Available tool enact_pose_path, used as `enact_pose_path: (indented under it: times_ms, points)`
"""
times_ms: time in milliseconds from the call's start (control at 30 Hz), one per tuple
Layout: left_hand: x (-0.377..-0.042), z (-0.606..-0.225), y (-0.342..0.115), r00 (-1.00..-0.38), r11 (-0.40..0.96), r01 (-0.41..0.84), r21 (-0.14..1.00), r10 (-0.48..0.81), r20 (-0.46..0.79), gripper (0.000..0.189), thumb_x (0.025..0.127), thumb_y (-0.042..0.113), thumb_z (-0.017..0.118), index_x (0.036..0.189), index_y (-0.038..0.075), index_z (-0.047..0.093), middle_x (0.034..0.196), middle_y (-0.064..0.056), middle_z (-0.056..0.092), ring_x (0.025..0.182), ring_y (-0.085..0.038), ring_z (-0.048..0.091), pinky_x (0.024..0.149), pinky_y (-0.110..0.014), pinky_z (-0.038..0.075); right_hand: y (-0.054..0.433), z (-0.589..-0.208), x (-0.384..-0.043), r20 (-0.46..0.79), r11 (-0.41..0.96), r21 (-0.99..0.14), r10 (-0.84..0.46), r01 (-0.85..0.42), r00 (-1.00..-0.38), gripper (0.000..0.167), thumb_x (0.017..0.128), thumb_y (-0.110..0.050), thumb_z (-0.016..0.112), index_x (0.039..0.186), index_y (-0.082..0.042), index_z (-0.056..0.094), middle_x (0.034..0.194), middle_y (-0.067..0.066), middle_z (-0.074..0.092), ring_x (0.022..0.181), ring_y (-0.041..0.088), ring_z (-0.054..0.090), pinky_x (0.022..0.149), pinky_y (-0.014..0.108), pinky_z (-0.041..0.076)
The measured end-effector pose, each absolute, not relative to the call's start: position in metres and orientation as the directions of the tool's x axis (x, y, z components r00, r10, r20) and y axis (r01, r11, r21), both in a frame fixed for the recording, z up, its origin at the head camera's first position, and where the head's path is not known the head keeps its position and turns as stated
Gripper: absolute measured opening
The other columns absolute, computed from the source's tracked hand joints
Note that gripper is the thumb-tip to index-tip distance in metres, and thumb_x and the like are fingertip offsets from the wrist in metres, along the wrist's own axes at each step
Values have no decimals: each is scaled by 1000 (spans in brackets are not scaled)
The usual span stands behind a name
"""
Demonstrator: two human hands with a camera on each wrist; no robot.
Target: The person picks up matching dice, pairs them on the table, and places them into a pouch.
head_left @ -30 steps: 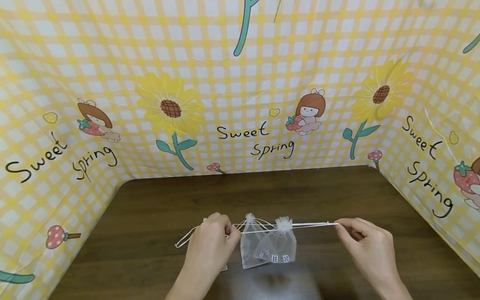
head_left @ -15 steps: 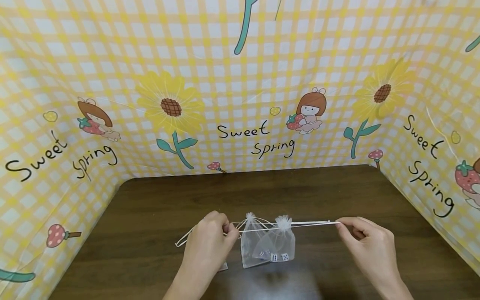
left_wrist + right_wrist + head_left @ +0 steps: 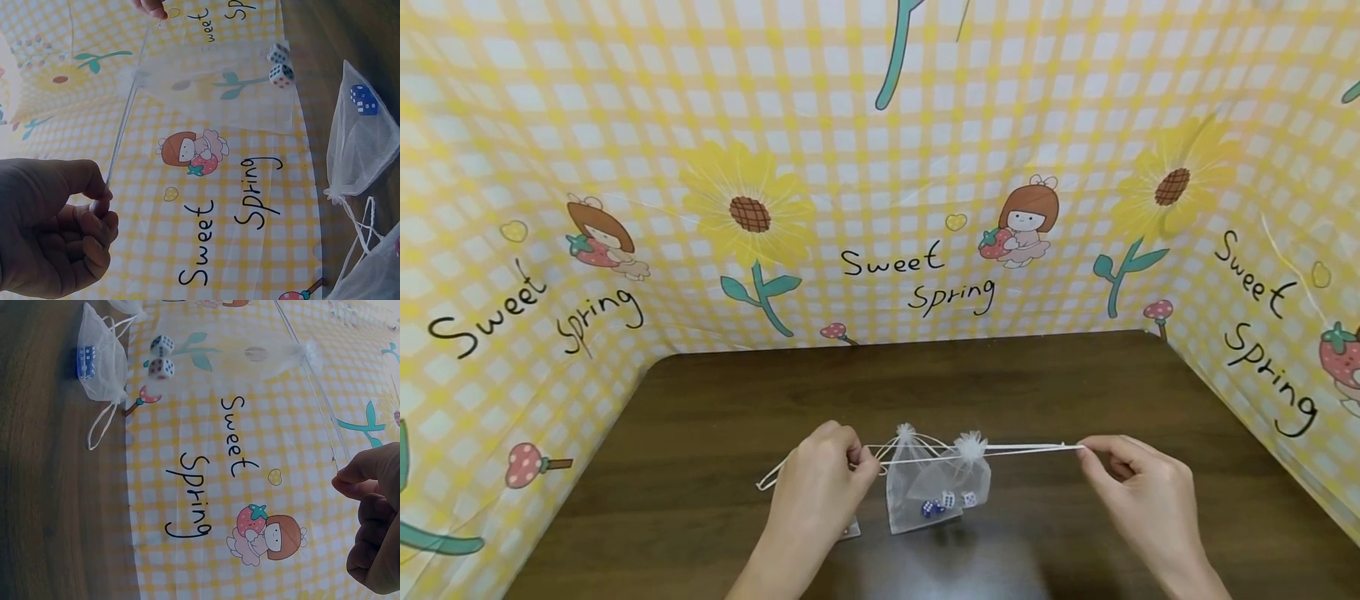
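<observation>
A sheer white drawstring pouch [image 3: 972, 475] hangs above the table between the two hands, its neck gathered into a ruffle. Two white dice [image 3: 281, 75] lie in its bottom. My left hand [image 3: 823, 475] pinches the white drawstring [image 3: 125, 125] on one side of the neck. On the other side my right hand [image 3: 1138, 492] pinches the string's end between thumb and forefinger, so the cord is stretched straight. Behind the hanging pouch, a second pouch [image 3: 359, 147] with blue dice [image 3: 364, 100] lies on the table, its neck gathered too.
Another sheer pouch [image 3: 853, 530] lies mostly hidden under the left hand, with a loose white cord [image 3: 766, 482] left of it. The dark wood table [image 3: 1037, 383] is enclosed by a yellow checked cloth [image 3: 880, 183] at the back and both sides.
The hanging pouch's bottom has swung upward and its dice have risen, uncovering more of the blue dice behind. Both hands keep their pinch on the string; the whole view has shifted slightly.
</observation>
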State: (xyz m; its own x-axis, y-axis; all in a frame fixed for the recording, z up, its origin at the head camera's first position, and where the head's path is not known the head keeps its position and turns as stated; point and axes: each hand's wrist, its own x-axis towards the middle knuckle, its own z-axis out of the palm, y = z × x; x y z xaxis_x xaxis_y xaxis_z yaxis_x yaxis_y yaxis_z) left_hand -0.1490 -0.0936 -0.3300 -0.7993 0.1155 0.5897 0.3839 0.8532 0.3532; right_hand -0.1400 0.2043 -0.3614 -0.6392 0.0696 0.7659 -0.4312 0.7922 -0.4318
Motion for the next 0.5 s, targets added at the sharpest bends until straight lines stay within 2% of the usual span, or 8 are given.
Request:
enact_pose_path:
  times_ms: [433,500]
  points:
    - [-147,-330,-95,-825,850,366,379,109,554,25,64,0,62,53,16,46,58,8,39,48,-6,37,43,-21,32,204,-361,-140,763,807,-431,86,-404,-641,9,69,-5,69,69,-14,68,56,-15,38,48,-6,30,44,15,26]
    - [-147,-330,-95,-825,850,365,380,106,556,25,64,0,61,53,16,45,58,8,39,49,-6,37,43,-21,32,205,-361,-140,770,814,-421,88,-401,-632,10,67,-4,70,69,-14,69,57,-14,45,50,-7,34,46,12,29]
